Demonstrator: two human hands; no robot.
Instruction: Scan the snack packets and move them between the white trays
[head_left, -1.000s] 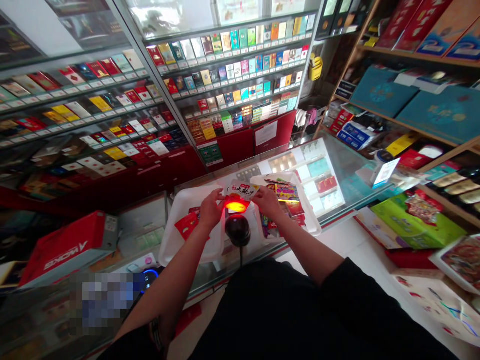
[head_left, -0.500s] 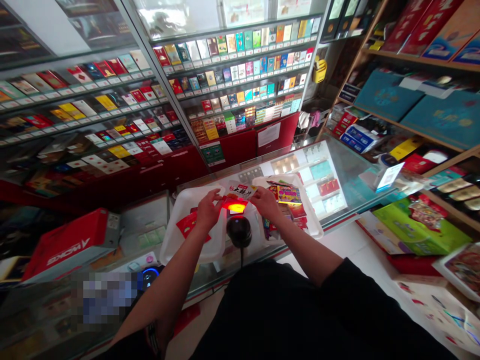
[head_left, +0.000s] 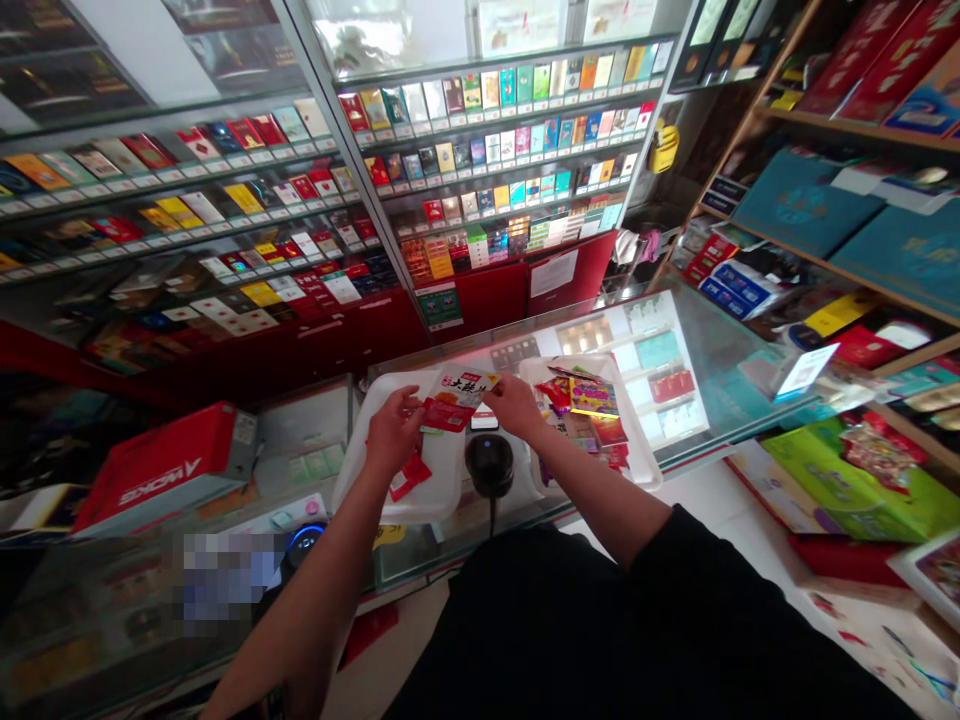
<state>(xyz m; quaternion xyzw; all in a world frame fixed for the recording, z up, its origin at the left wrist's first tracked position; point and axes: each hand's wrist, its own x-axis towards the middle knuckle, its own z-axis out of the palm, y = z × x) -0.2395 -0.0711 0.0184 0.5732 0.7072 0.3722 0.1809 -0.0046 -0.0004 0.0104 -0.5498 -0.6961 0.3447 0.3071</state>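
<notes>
While the right hand (head_left: 519, 408) pinches the right-hand edge of a red-and-white packet (head_left: 454, 400) between thumb and fingers, the left hand (head_left: 393, 432) is at the packet's opposite edge, its fingers loosely bent; whether they grip it, cannot tell. Packet position: between the hands, tilted, printed face visible, over the inner edge of the left tray (head_left: 442, 498). Just beside it, toward the right hand, lies a small white-faced object (head_left: 484, 419), partly hidden. Nearer the body, between the two trays, a dark round-headed device (head_left: 489, 460); a cable runs from it toward the person. Left tray: white, red packets (head_left: 410, 476) inside, partly under the left hand. Right tray (head_left: 646, 468): white, holding mixed colourful packets, among them a yellow-and-purple one (head_left: 594, 397) on top. Both trays are on a glass counter (head_left: 724, 385), with flat items visible under the glass. Further left: a round device with a blue-lit ring (head_left: 306, 541) near the left forearm, and a large red box (head_left: 166, 468) beyond it. Further right: a white upright card (head_left: 806, 372) on the counter; a green box (head_left: 832, 470) below counter level, a packet on top; large teal boxes (head_left: 806, 205) on wooden shelving. Beyond the counter: glass shelves (head_left: 247, 160) with rows of small boxes.
</notes>
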